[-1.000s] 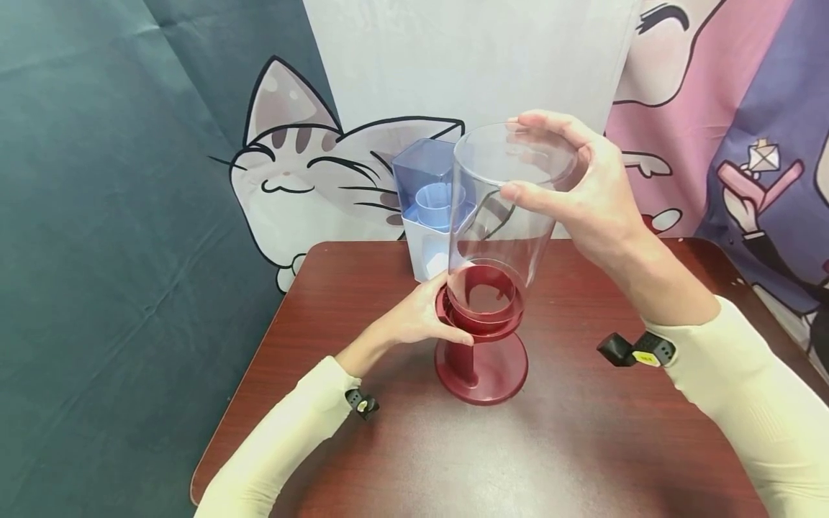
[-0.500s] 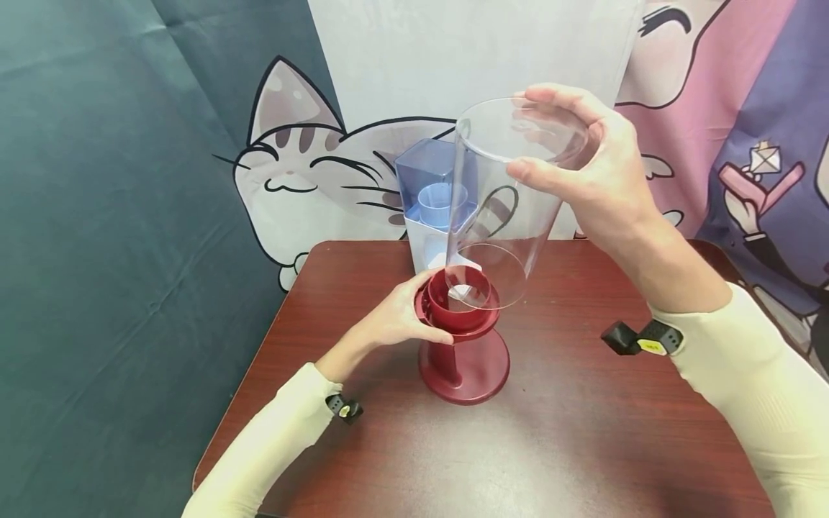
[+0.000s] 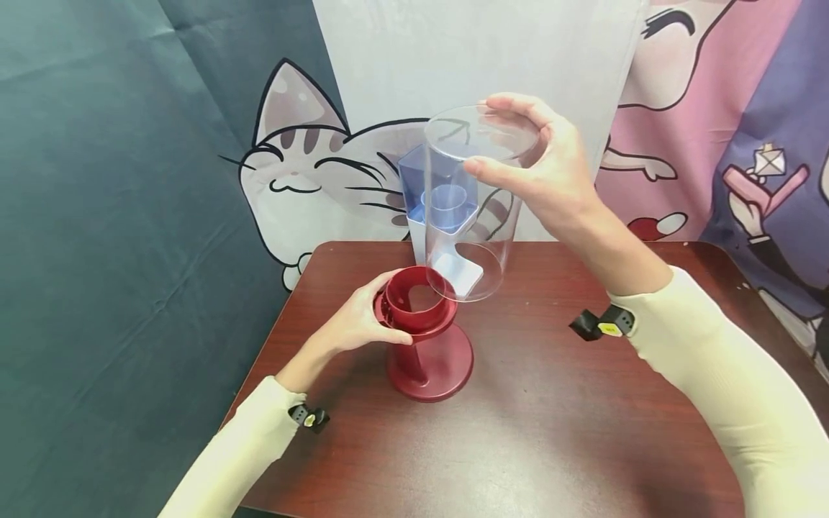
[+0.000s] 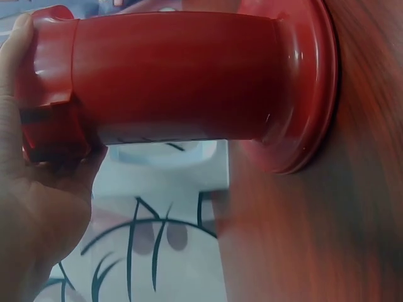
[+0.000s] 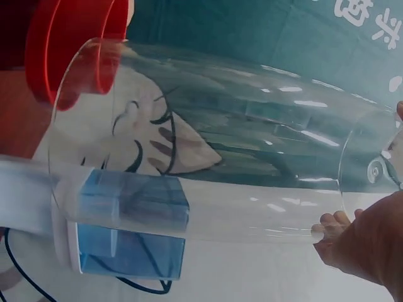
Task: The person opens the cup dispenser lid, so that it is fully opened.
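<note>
In the head view my left hand (image 3: 359,316) grips the collar of a red dispenser stand (image 3: 430,360), thumb at the near side. The stand has a round foot, a column and a ring-shaped top; its foot is on the table. My right hand (image 3: 550,158) holds a tall clear cylinder (image 3: 469,208) by its upper rim, thumb and fingers spread around it. The cylinder hangs in the air, its lower end just right of the red ring. In the left wrist view the red column (image 4: 170,75) lies sideways across the picture.
Behind the cylinder stands a container with a blue see-through top (image 3: 412,176) and a white lower part. A brown wooden table (image 3: 518,432) lies beneath, with printed cloth (image 3: 78,216) hung around it. A dark cord (image 5: 145,286) shows in the right wrist view.
The clear cylinder's lower end has come up out of the red ring and now stands apart. My left hand has moved left with the stand; the cylinder has also shifted left.
</note>
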{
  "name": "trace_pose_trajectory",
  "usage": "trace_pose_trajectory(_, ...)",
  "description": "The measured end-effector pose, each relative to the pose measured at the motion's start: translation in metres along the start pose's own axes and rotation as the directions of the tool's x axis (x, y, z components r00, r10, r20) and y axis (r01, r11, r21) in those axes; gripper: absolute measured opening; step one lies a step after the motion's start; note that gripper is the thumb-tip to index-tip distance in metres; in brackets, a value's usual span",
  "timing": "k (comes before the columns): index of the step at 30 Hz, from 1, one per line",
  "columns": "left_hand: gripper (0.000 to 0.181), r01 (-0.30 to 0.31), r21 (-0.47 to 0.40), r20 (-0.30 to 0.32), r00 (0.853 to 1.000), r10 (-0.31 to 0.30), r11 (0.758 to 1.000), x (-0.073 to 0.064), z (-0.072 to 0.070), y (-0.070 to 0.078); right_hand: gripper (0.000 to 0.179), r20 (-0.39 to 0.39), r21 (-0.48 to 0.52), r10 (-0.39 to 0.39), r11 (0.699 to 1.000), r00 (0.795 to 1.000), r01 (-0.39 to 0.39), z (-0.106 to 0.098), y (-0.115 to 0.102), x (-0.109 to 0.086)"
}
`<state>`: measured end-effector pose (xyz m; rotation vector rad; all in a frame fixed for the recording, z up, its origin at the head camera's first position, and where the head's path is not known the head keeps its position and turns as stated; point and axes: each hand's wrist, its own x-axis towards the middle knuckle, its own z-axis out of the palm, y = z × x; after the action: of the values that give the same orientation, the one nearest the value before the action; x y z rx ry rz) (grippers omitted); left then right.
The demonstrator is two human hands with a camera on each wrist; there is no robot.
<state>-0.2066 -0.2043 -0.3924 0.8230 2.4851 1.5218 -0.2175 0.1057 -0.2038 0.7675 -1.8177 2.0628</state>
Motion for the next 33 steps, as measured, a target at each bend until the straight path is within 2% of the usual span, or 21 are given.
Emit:
trace_pose_trajectory(7, 0.097, 0.052, 0.018, -0.044, 0.998, -0.051, 0.999, -0.022, -0.022, -0.004, 0.068, 0.021, -0.022, 0.037, 0.999, 0.999, -0.037, 0.017, 0.012, 0.015)
trace_pose_trajectory(18, 0.098, 0.075, 0.025, -0.124, 0.99, -0.072, 0.997, -0.054, -0.054, -0.009, 0.073, 0.035, -0.177, 0.05, 0.983, 0.998, -0.043, 0.05, 0.042, 0.032)
trace_pose_trajectory(26, 0.096, 0.077, 0.023, -0.174, 0.982, -0.072, 0.997, -0.07, -0.065, -0.011, 0.077, 0.079, -0.206, 0.024, 0.978, 0.997, -0.007, 0.068, 0.084, 0.03)
trace_pose_trajectory(33, 0.094, 0.083, 0.056, -0.206, 0.976, -0.069, 0.995, -0.075, -0.071, -0.014, 0.084, 0.127, -0.282, 0.025, 0.959, 0.992, 0.012, 0.09, 0.128, 0.016)
